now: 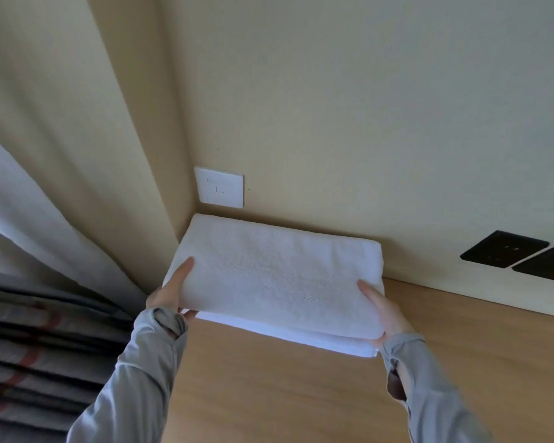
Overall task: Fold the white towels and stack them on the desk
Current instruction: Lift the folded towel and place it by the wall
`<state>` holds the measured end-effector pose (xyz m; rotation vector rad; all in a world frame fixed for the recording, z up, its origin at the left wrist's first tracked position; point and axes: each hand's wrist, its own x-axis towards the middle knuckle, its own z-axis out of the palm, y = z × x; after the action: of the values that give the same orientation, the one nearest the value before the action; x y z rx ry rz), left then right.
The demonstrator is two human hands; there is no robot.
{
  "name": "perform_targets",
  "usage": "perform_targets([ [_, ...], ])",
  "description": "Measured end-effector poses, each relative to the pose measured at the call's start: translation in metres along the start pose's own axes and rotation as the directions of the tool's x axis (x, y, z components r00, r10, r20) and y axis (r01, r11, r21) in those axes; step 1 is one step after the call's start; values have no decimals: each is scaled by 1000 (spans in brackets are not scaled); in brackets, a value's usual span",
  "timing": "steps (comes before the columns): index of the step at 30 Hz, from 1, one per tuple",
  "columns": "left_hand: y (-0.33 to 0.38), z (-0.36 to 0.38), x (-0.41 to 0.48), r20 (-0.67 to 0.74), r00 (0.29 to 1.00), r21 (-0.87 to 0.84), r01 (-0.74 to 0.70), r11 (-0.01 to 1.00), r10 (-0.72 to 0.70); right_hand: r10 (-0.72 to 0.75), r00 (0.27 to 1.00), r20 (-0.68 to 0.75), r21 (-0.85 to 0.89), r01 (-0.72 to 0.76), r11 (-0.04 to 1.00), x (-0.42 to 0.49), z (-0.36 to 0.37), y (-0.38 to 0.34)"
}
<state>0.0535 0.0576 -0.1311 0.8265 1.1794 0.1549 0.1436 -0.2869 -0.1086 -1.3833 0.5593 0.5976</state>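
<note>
Bedroom, possibly a hotel room. A wooden desk (269,394) is set against a cream wall (365,107). A white switch plate (219,187) and black sockets (506,249) are mounted just above it. A pale curtain (45,155) is hung at left, with striped bedding (29,346) seen below. Folded white towels (269,276) are noted at the desk's corner.

Cream wall (349,107), pale curtain (39,139), black sockets (502,249)

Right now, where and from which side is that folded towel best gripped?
Take the towel by its two short ends, one hand from each side, thumb on top, fingers beneath, like the left hand and right hand. Wide, soft and layered, it would likely sag otherwise.
</note>
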Motion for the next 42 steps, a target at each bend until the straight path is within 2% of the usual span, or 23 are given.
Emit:
perform_targets([
  [4, -2, 19, -8, 64, 998, 53, -20, 998, 17, -112, 991, -68, 73, 117, 991, 1, -22, 16],
  [15, -12, 13, 5, -27, 997, 67, -65, 996, 67, -240, 965, -103, -78, 233, 969, 0, -3, 29],
  [18, -7, 21, 2, -30, 998, 178, -53, 983, 59, -264, 949, -171, -224, 224, 949, -3, -2, 28],
  [20, -7, 25, -6, -100, 983, 361, -106, 927, 151, -325, 899, -294, -352, 214, 911, -8, 1, 27],
  [21, -10, 27, -14, -145, 945, 510, -183, 840, 294, -404, 840, -363, -463, 214, 860, -11, 4, 28],
  [22, -14, 28, -23, -130, 862, 650, -300, 699, 491, -522, 756, -395, -605, 214, 767, -15, 9, 29],
  [23, -20, 29, -34, -38, 721, 748, -439, 499, 692, -668, 651, -361, -741, 235, 629, -20, 16, 30],
  [24, -27, 34, -47, 125, 544, 787, -564, 252, 830, -796, 547, -260, -840, 278, 465, -26, 27, 31],
  [25, -35, 43, -59, 309, 373, 769, -639, 0, 875, -872, 474, -121, -893, 331, 305, -31, 40, 32],
  [26, -44, 54, -68, 490, 246, 712, -666, -221, 836, -894, 447, 19, -910, 378, 169, -36, 56, 34],
  [27, -50, 66, -72, 635, 186, 640, -670, -377, 750, -881, 452, 143, -903, 423, 71, -38, 71, 38],
  [28, -54, 76, -75, 732, 188, 586, -664, -464, 654, -846, 472, 246, -893, 451, -8, -39, 83, 43],
  [31, -53, 92, -63, 809, 357, 581, -607, -542, 467, -735, 532, 419, -882, 431, -190, -30, 104, 43],
  [32, -51, 92, -52, 796, 410, 604, -588, -539, 445, -701, 559, 444, -882, 412, -229, -25, 103, 39],
  [35, -33, 81, -22, 746, 466, 666, -515, -540, 476, -634, 621, 461, -887, 333, -319, -1, 78, 22],
  [37, -24, 71, -8, 733, 495, 680, -525, -512, 467, -635, 662, 399, -917, 272, -292, 13, 48, 15],
  [39, -24, 65, -1, 734, 501, 679, -551, -485, 458, -663, 683, 306, -952, 224, -208, 19, 25, 10],
  [42, -28, 70, 3, 729, 511, 684, -578, -446, 456, -624, 736, 263, -964, 221, -146, 28, 16, 6],
])
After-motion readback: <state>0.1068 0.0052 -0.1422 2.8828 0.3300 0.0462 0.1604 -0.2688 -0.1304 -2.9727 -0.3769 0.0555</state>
